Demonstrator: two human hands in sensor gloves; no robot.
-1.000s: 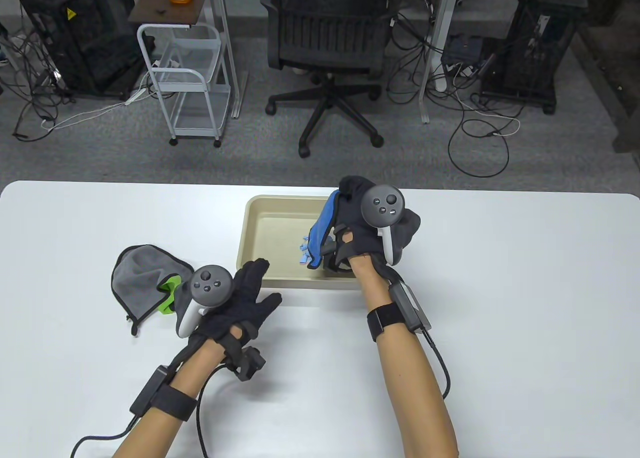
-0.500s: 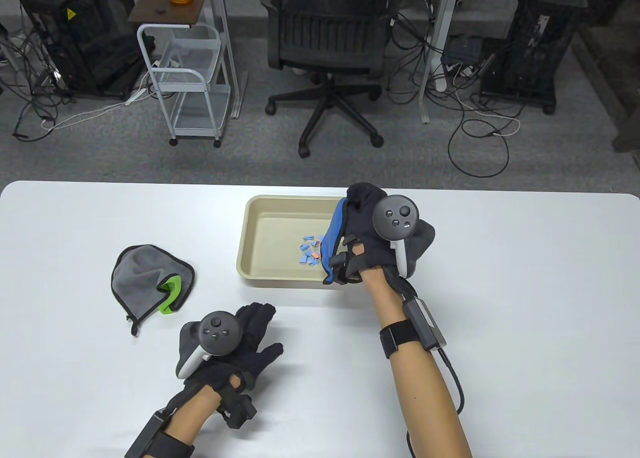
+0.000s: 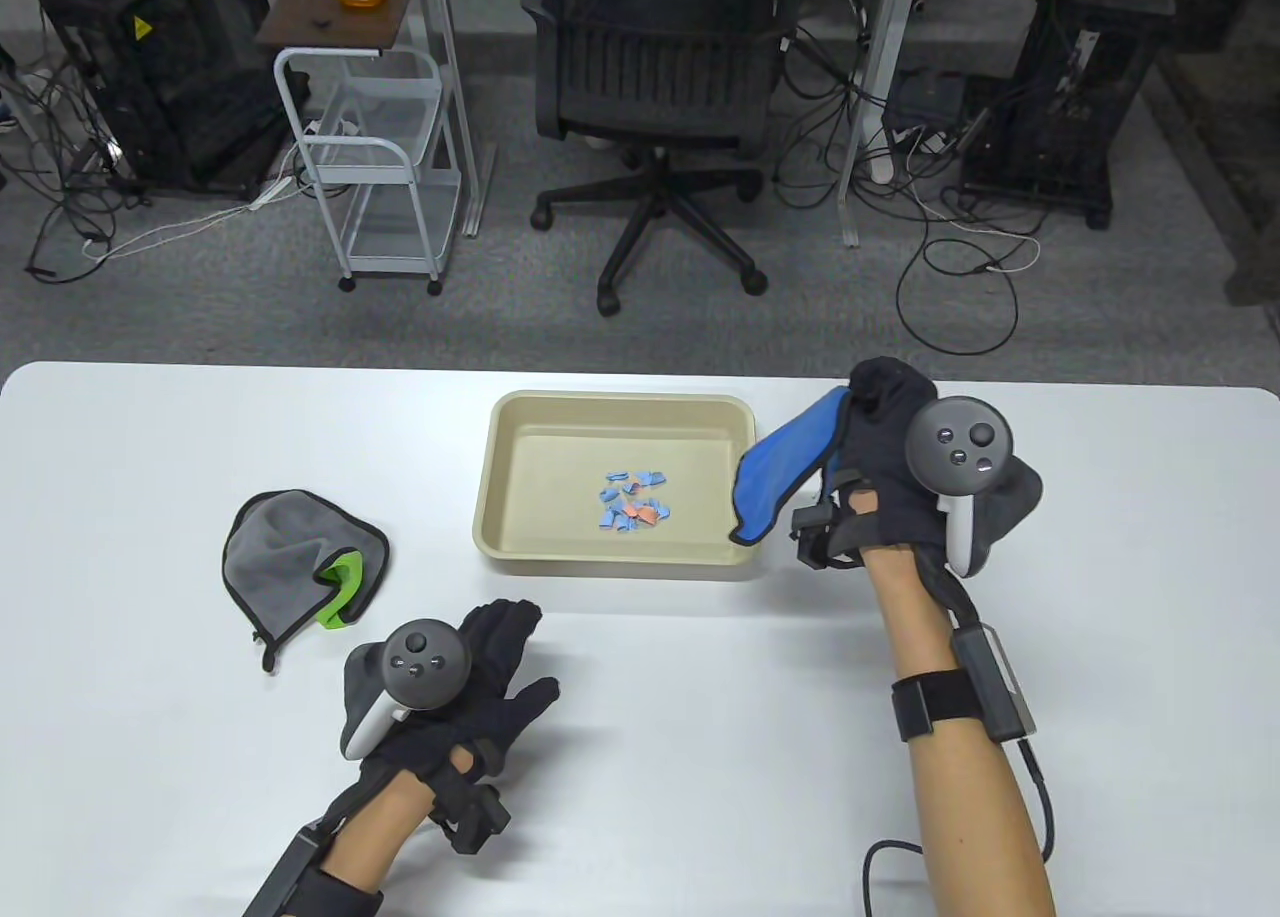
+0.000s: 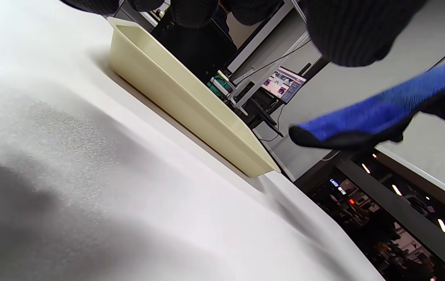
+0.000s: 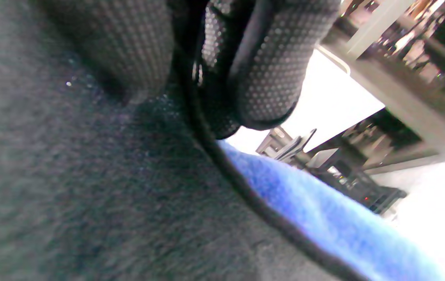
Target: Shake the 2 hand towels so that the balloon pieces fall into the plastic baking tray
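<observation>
My right hand [image 3: 880,437] grips a blue and grey hand towel [image 3: 775,472], held in the air just right of the beige plastic baking tray [image 3: 520,547]; its blue flap hangs over the tray's right rim. Blue and pink balloon pieces [image 3: 632,503] lie in the tray's middle. A second, grey and green hand towel [image 3: 290,557] lies bunched on the table at the left. My left hand [image 3: 490,657] rests flat on the table in front of the tray, fingers straight, holding nothing. The left wrist view shows the tray's wall [image 4: 191,105] and the blue towel [image 4: 374,117]. The right wrist view is filled by towel cloth [image 5: 316,222] under my fingers [image 5: 273,58].
The white table [image 3: 1100,577] ends at its far edge just behind the tray. Beyond it on the floor stand an office chair [image 3: 655,107], a white wire cart [image 3: 375,157] and tangled cables.
My right hand carried the blue towel from above the tray to its right side, leaving the balloon pieces uncovered in the tray. My left hand drew back toward me and settled on the table.
</observation>
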